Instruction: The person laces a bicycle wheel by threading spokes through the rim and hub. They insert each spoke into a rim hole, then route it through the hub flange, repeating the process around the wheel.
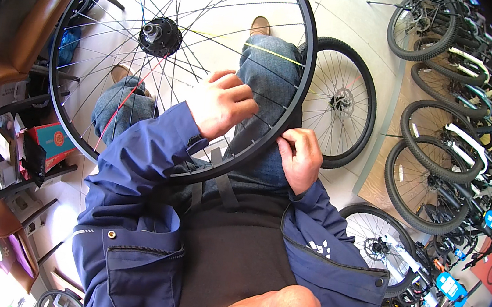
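Note:
A bicycle wheel with a bare black rim (pixel 309 69) and no tire leans over my lap. Its black hub (pixel 161 37) sits at the upper left, with many black spokes, a red spoke (pixel 121 106) and a yellow-green spoke (pixel 273 53). Inside the rim, my left hand (pixel 222 104) is closed among the spokes, its fingers curled around what looks like a black spoke that runs to the rim. My right hand (pixel 299 159) pinches at the rim's outer edge, thumb against forefinger; whatever lies between those fingertips is too small or hidden to make out.
Another wheel with a tire (pixel 368 116) rests on the floor beyond my right hand. Several bicycles (pixel 434 170) line the right side on a wooden platform (pixel 379 170). At left are a brown leather seat (pixel 25 28) and a rack holding a teal-and-red box (pixel 53 141).

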The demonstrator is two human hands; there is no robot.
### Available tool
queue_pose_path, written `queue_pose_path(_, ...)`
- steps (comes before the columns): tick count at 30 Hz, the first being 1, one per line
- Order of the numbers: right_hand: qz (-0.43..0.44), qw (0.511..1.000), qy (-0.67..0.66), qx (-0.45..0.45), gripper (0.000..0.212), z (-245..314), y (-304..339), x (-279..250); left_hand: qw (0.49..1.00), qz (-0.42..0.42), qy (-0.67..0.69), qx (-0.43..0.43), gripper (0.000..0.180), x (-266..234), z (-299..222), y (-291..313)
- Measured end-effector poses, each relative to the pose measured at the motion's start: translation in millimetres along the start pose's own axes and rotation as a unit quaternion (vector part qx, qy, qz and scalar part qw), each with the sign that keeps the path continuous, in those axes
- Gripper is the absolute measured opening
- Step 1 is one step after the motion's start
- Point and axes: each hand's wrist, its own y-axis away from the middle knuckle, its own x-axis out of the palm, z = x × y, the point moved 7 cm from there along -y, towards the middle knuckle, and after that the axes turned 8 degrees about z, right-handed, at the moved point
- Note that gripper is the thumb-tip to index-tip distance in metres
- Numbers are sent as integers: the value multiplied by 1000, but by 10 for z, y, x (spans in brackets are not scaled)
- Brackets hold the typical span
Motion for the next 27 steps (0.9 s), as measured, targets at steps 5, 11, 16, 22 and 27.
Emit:
queue_pose_path(5,-12,999,36,-11,22,15,-1,0,1000,1,0,1,20,-6,1,0)
queue_pose_path(11,-16,999,39,-21,22,31,-7,2,999,-32,5,12,12,-27,-19,-10)
queue_pose_path(16,-12,1000,-24,16,22,-6,-9,14,999,-41,3,13,12,-19,-15,-7)
queue_pose_path(22,-14,999,44,-7,22,64,-19,-4,1000,8,13,0,20,32,19,10)
queue_pose_path(27,-9,999,-27,21,23,4,-4,-4,1000,18,15,-4,21,39,32,9)
